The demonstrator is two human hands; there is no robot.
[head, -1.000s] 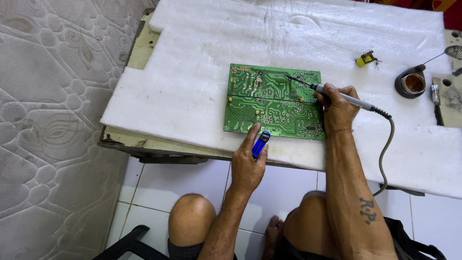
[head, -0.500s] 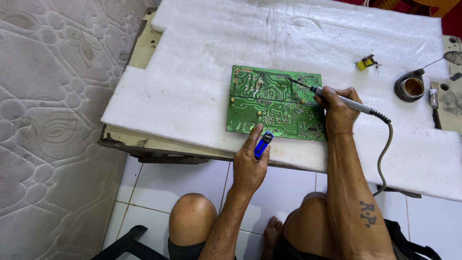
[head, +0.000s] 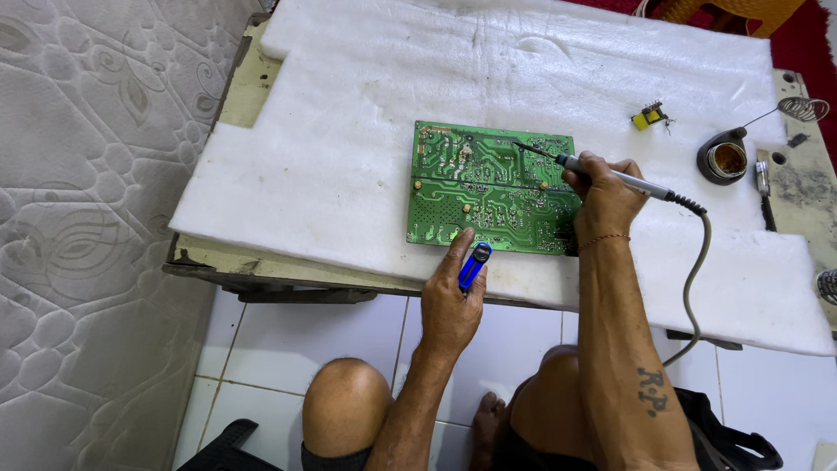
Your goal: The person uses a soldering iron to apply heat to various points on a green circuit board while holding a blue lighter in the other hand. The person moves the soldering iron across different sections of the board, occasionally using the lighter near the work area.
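Note:
A green circuit board [head: 488, 187] lies solder side up on a white foam sheet [head: 349, 157] that covers a small table. My right hand [head: 602, 196] grips a soldering iron [head: 623, 180] like a pen, its tip resting on the board's upper right part. The iron's dark cable [head: 693, 279] loops down off the table edge. My left hand [head: 452, 296] holds a blue tool [head: 473, 264] at the board's near edge, one finger touching the board.
A small yellow component [head: 650, 116] lies on the foam behind my right hand. A round tin of flux [head: 723, 160] with a wire iron stand [head: 800, 108] sits at the right. A quilted mattress [head: 87, 218] stands at the left. My knees are over a white tiled floor [head: 261, 340].
The hands and board keep their places relative to each other; the whole view has shifted slightly. The iron's tip stays on the upper right of the board.

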